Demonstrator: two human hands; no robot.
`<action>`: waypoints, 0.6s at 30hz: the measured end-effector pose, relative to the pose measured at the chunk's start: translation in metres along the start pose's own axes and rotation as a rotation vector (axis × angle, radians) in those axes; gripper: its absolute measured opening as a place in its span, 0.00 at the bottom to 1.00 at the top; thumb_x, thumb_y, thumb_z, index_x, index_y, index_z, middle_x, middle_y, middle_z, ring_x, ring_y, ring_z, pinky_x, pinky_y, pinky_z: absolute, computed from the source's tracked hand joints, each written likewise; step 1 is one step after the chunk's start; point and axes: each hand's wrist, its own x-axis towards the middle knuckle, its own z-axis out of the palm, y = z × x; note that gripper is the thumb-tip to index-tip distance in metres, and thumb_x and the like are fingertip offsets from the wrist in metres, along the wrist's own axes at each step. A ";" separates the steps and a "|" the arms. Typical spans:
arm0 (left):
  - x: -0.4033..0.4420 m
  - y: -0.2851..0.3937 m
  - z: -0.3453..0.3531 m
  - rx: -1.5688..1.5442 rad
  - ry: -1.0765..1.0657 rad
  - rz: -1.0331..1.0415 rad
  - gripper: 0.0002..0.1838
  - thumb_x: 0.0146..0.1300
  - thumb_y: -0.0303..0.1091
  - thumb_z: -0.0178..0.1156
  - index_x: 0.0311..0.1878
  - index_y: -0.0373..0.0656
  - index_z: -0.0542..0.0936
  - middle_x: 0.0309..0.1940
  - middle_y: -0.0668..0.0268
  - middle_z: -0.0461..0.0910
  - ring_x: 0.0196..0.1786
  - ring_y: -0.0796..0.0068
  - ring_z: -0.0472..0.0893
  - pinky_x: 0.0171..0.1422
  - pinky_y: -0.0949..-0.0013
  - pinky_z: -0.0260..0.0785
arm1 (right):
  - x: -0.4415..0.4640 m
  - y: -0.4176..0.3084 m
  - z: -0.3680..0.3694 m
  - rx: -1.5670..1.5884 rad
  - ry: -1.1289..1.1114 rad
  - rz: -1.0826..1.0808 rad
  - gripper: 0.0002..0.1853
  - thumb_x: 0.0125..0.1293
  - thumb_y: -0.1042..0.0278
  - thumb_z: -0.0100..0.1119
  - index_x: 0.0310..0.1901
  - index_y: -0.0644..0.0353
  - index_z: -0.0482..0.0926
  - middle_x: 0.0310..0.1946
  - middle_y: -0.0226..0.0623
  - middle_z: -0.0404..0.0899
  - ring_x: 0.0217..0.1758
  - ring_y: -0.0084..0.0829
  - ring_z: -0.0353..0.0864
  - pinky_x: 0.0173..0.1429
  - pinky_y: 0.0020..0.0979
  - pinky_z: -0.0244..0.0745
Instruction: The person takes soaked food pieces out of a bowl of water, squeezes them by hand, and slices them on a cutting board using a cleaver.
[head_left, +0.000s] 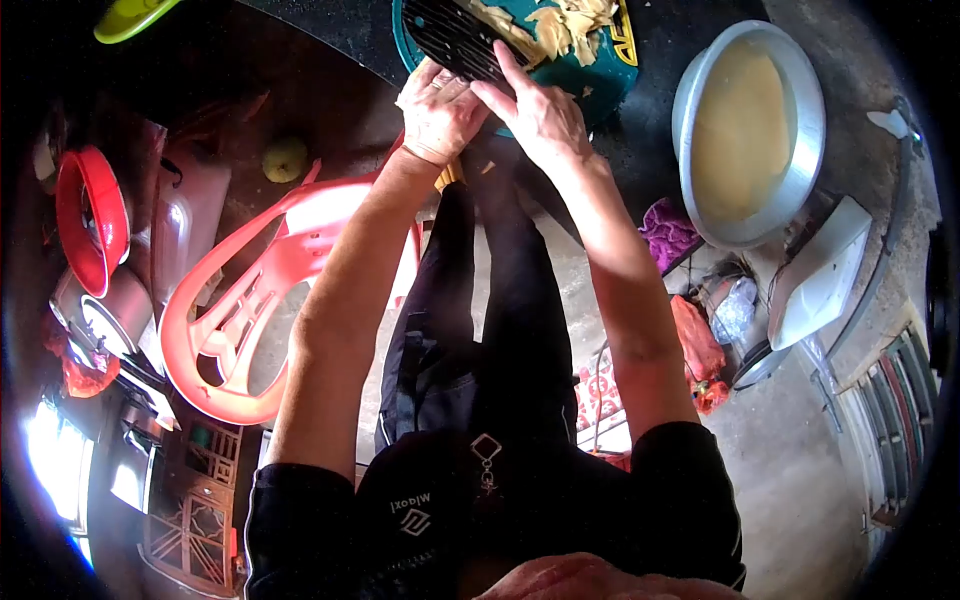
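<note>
At the top middle, a black, flat, ridged blade-like tool lies tilted over a teal board. My left hand is closed at the tool's near edge; its fingertips and anything inside them are hidden. My right hand reaches to the tool's right end, index finger along its face and thumb below, closed on it. Pale yellow slices are heaped on the board just beyond the tool. Both hands are close together, almost touching.
To the right stands a metal basin of cloudy yellowish liquid. A pink plastic chair is by my left arm, with a red basin farther left. A purple cloth and a white board lie right. A yellow-green bowl is upper left.
</note>
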 end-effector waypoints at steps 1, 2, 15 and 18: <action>0.005 0.000 0.000 -0.016 0.052 0.019 0.11 0.38 0.28 0.66 0.30 0.43 0.83 0.33 0.65 0.84 0.41 0.65 0.82 0.55 0.59 0.71 | -0.012 0.003 -0.003 0.033 0.001 0.033 0.35 0.67 0.41 0.52 0.69 0.55 0.62 0.12 0.42 0.75 0.15 0.40 0.79 0.19 0.39 0.75; 0.006 0.001 -0.006 -0.002 -0.050 0.005 0.13 0.40 0.30 0.67 0.35 0.46 0.84 0.40 0.69 0.84 0.49 0.68 0.82 0.61 0.60 0.71 | -0.027 0.006 -0.005 0.067 -0.004 0.062 0.35 0.68 0.42 0.52 0.69 0.55 0.62 0.11 0.42 0.74 0.14 0.40 0.78 0.19 0.39 0.75; 0.007 0.004 0.002 0.039 0.024 0.044 0.10 0.48 0.31 0.68 0.37 0.46 0.85 0.41 0.68 0.84 0.49 0.71 0.82 0.57 0.63 0.71 | 0.036 0.007 -0.019 0.183 -0.185 0.145 0.43 0.64 0.24 0.36 0.69 0.51 0.64 0.39 0.50 0.83 0.42 0.42 0.84 0.46 0.40 0.82; 0.009 0.006 0.001 0.073 0.031 0.039 0.11 0.51 0.31 0.67 0.40 0.50 0.85 0.45 0.72 0.84 0.52 0.75 0.82 0.56 0.67 0.70 | 0.034 0.014 -0.042 0.351 -0.084 0.321 0.32 0.67 0.34 0.46 0.61 0.52 0.74 0.41 0.50 0.83 0.47 0.48 0.83 0.50 0.38 0.76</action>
